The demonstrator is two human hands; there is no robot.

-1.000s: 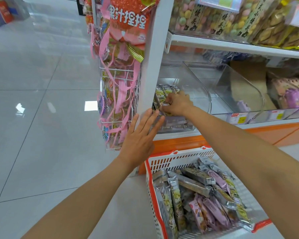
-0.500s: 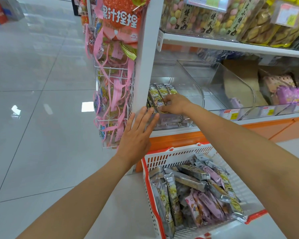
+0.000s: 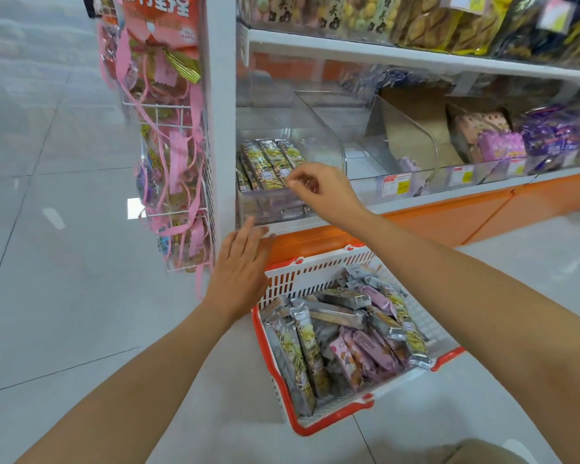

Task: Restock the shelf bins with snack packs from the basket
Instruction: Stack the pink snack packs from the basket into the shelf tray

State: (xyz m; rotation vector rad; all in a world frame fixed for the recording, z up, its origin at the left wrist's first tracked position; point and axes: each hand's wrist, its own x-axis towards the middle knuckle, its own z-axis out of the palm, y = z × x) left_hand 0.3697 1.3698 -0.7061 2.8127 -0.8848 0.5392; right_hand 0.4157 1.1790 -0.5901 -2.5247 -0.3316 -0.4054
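Observation:
A white basket with a red rim (image 3: 315,274) stands on the floor, holding several silver, green and pink snack packs (image 3: 335,333). On the lowest shelf, the leftmost clear bin (image 3: 272,207) holds rows of green-and-silver packs (image 3: 270,157). My right hand (image 3: 325,194) hovers at that bin's front right corner, fingers loosely curled with nothing in them. Lower down, my left hand (image 3: 241,267) is flat with straight fingers, its fingertips at the shelf's front edge by the orange base, left of the basket.
Clear bins (image 3: 375,155) to the right hold little or nothing; further right are purple and pink packs (image 3: 503,145). A wire rack of hanging sweets (image 3: 168,128) sticks out left of the white shelf post (image 3: 220,112). Grey tiled floor lies to the left.
My right hand has let go of the packs in the bin and drawn back to its front. My left hand has slid down from the bin's front to the shelf edge.

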